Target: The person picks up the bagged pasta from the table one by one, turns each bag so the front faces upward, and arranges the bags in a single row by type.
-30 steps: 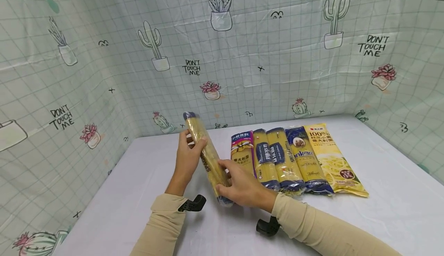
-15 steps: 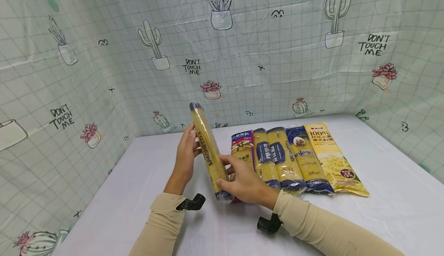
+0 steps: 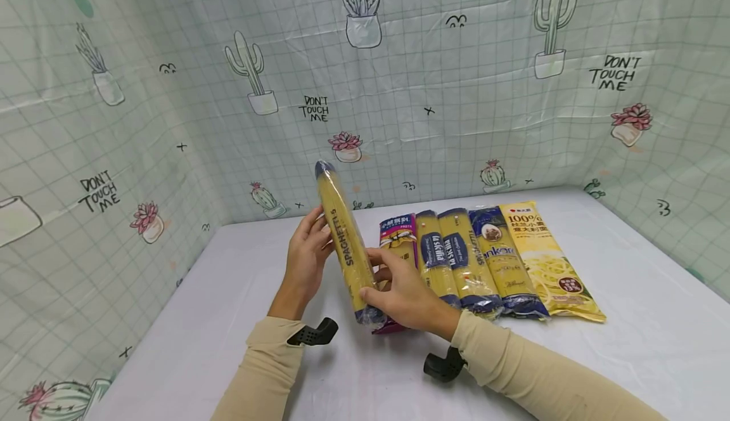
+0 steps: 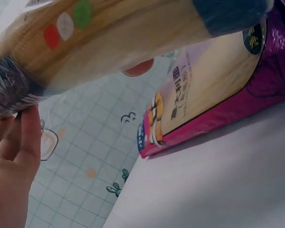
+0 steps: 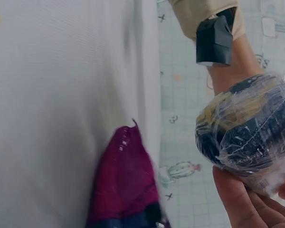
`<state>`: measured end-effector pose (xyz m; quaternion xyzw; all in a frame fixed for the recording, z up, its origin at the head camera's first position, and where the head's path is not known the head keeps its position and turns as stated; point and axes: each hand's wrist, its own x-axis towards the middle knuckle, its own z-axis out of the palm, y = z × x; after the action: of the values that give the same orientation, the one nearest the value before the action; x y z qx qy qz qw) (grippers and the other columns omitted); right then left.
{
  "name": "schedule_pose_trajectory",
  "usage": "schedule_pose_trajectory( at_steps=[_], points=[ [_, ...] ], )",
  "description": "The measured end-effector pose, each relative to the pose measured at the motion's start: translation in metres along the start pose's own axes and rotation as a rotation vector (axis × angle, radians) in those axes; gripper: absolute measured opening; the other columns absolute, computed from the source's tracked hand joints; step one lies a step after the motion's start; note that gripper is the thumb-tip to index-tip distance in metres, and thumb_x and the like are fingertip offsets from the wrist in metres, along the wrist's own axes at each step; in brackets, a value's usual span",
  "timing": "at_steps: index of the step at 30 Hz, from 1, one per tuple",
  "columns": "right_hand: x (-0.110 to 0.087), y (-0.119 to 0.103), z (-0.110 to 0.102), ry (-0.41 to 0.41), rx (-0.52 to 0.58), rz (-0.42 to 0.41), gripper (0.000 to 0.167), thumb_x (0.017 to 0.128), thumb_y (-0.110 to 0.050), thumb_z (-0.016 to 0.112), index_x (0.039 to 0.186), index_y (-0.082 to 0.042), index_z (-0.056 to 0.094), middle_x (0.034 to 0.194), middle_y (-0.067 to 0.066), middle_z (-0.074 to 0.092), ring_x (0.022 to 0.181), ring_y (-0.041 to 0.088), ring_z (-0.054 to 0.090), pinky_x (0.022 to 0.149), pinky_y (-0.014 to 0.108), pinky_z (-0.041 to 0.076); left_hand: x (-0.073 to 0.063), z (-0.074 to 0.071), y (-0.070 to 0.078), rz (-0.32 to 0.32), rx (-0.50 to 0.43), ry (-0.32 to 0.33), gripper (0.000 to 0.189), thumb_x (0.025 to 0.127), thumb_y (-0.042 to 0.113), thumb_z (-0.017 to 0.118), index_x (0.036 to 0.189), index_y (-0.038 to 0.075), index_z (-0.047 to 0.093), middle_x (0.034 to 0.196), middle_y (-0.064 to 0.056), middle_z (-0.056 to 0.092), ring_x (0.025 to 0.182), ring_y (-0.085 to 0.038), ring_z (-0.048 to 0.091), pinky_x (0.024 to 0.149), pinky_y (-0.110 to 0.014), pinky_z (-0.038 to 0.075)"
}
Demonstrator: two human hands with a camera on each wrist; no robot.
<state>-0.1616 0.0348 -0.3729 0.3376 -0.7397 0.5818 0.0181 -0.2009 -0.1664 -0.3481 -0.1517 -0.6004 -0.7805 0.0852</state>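
Note:
A clear-wrapped pack of spaghetti (image 3: 343, 237) with dark blue ends is held tilted above the table, its "SPAGHETTI 5" lettering facing the head camera. My right hand (image 3: 402, 294) grips its lower end between thumb and fingers; the right wrist view shows the crinkled end (image 5: 249, 128) close up. My left hand (image 3: 307, 253) supports the upper half from the left and behind, fingers fairly straight, fingertips touching the wrap near the blue band (image 4: 12, 88). Just right of the held pack lies a purple-edged pasta pack (image 3: 397, 237), partly hidden by the right hand.
On the white table (image 3: 228, 364), more pasta packs lie side by side: two blue-labelled packs (image 3: 436, 250) (image 3: 463, 250), a blue-and-yellow pack (image 3: 507, 269) and a wide yellow bag (image 3: 547, 262). A cactus-print curtain (image 3: 399, 78) rises behind. Black wrist mounts (image 3: 313, 332) stick out below the sleeves.
The spaghetti pack has risen, become steeper and turned so its lettering faces the head camera. My left thumb has come off its front; my right hand keeps its grip on the lower end.

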Motion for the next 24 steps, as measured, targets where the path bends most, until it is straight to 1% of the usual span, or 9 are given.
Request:
schedule_pose_trajectory(
  at_steps=[3, 5, 7, 9, 12, 15, 18, 21, 24],
  points=[
    [0.001, -0.002, -0.003, 0.009, 0.012, -0.016, 0.058, 0.091, -0.005, 0.071, 0.144, -0.004, 0.046, 0.125, 0.016, 0.057, 0.097, 0.023, 0.067, 0.08, 0.031, 0.058, 0.001, 0.001, -0.001, 0.0, -0.093, -0.012, 0.057, 0.099, -0.004, 0.043, 0.153, 0.001, 0.028, 0.156, -0.014, 0.036, 0.133, -0.026, 0.048, 0.1, -0.03, 0.046],
    [0.002, -0.003, -0.005, 0.01, 0.033, -0.018, 0.058, 0.092, -0.004, 0.07, 0.144, -0.005, 0.045, 0.125, 0.017, 0.056, 0.098, 0.024, 0.067, 0.081, 0.032, 0.058, 0.001, 0.002, -0.003, -0.003, -0.121, -0.022, 0.058, 0.098, -0.007, 0.044, 0.153, -0.001, 0.027, 0.158, -0.015, 0.034, 0.137, -0.026, 0.044, 0.103, -0.029, 0.044],
    [0.002, -0.004, -0.007, 0.012, 0.055, -0.014, 0.057, 0.093, -0.005, 0.069, 0.144, -0.004, 0.045, 0.126, 0.017, 0.056, 0.099, 0.025, 0.067, 0.081, 0.032, 0.058, 0.0, 0.002, -0.004, -0.011, -0.119, -0.042, 0.058, 0.1, -0.007, 0.045, 0.154, -0.001, 0.025, 0.158, -0.016, 0.033, 0.14, -0.026, 0.04, 0.106, -0.029, 0.042],
    [0.003, -0.005, -0.009, 0.016, 0.071, -0.009, 0.056, 0.093, -0.004, 0.068, 0.143, -0.004, 0.045, 0.126, 0.018, 0.056, 0.1, 0.026, 0.068, 0.081, 0.032, 0.058, 0.0, 0.002, -0.005, -0.03, -0.107, -0.065, 0.057, 0.102, -0.005, 0.047, 0.155, -0.003, 0.025, 0.156, -0.019, 0.034, 0.141, -0.027, 0.04, 0.108, -0.03, 0.04],
    [0.003, -0.007, -0.011, 0.025, 0.112, -0.001, 0.054, 0.093, -0.005, 0.067, 0.142, -0.001, 0.044, 0.127, 0.02, 0.057, 0.101, 0.028, 0.068, 0.081, 0.033, 0.058, -0.001, 0.001, -0.007, -0.085, -0.077, -0.084, 0.053, 0.104, 0.001, 0.049, 0.153, -0.003, 0.03, 0.152, -0.02, 0.041, 0.134, -0.027, 0.048, 0.105, -0.032, 0.043],
    [0.003, -0.007, -0.013, 0.039, 0.155, 0.006, 0.055, 0.093, -0.005, 0.066, 0.142, 0.001, 0.042, 0.126, 0.022, 0.057, 0.102, 0.03, 0.068, 0.08, 0.035, 0.058, -0.001, -0.002, -0.008, -0.159, -0.058, -0.103, 0.052, 0.104, 0.007, 0.052, 0.153, 0.0, 0.033, 0.146, -0.022, 0.047, 0.12, -0.025, 0.061, 0.098, -0.033, 0.05],
    [0.004, -0.008, -0.015, 0.058, 0.185, 0.003, 0.056, 0.093, -0.005, 0.065, 0.143, 0.003, 0.042, 0.127, 0.023, 0.056, 0.105, 0.033, 0.068, 0.081, 0.036, 0.058, -0.001, -0.003, -0.008, -0.218, -0.035, -0.144, 0.058, 0.104, 0.013, 0.054, 0.156, 0.008, 0.029, 0.142, -0.024, 0.05, 0.108, -0.021, 0.067, 0.091, -0.034, 0.053],
    [0.005, -0.008, -0.016, 0.079, 0.203, -0.003, 0.055, 0.093, -0.005, 0.065, 0.143, 0.002, 0.042, 0.128, 0.023, 0.056, 0.106, 0.033, 0.067, 0.081, 0.037, 0.058, -0.001, -0.003, -0.007, -0.244, -0.011, -0.211, 0.066, 0.104, 0.017, 0.053, 0.16, 0.013, 0.02, 0.143, -0.026, 0.049, 0.107, -0.021, 0.067, 0.09, -0.035, 0.053],
    [0.005, -0.007, -0.017, 0.088, 0.218, -0.004, 0.055, 0.093, -0.003, 0.066, 0.142, 0.001, 0.043, 0.128, 0.023, 0.057, 0.106, 0.034, 0.067, 0.08, 0.038, 0.058, -0.003, -0.002, -0.008, -0.243, 0.006, -0.268, 0.073, 0.103, 0.018, 0.052, 0.162, 0.017, 0.011, 0.149, -0.026, 0.042, 0.111, -0.022, 0.065, 0.091, -0.036, 0.052]
  ],
)
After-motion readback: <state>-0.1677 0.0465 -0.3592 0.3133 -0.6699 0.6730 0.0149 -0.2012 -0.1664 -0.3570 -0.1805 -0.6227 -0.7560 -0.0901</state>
